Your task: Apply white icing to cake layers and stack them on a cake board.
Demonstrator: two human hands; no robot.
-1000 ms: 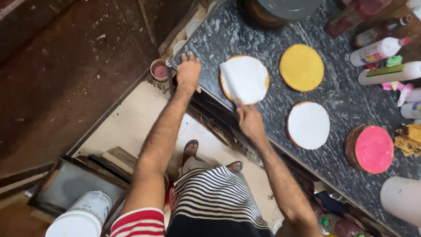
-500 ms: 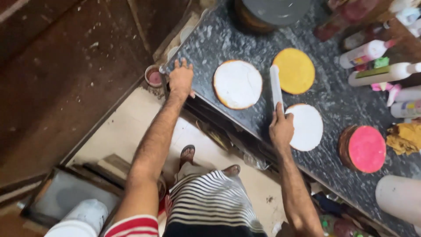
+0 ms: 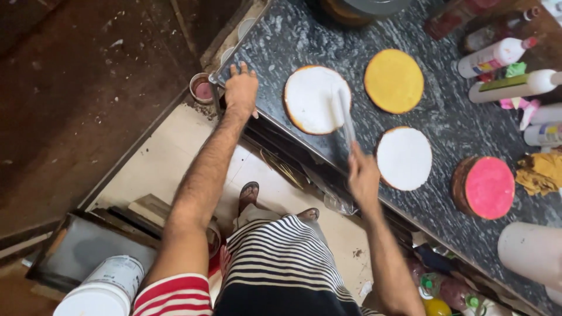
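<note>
White-iced cake round [image 3: 316, 98] is under the spatula [image 3: 346, 117] gripped by right hand [image 3: 363, 175]; left hand [image 3: 241, 89] lies flat, fingers spread, on tabletop [image 3: 293, 41]. Yellow round [image 3: 393, 80] not yet iced.

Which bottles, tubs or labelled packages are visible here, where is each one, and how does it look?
White squeeze bottle: counter's far right, lying, red cap, coloured label.
White bottle with green band: just below it, lying.
Small white bottle: right edge, yellow and blue label.
Dark bottle: top right, red cap.
White bucket: floor, bottom left, round, grey label.
Green-capped bottles: under the counter, bottom right.
No signs or screens.
</note>
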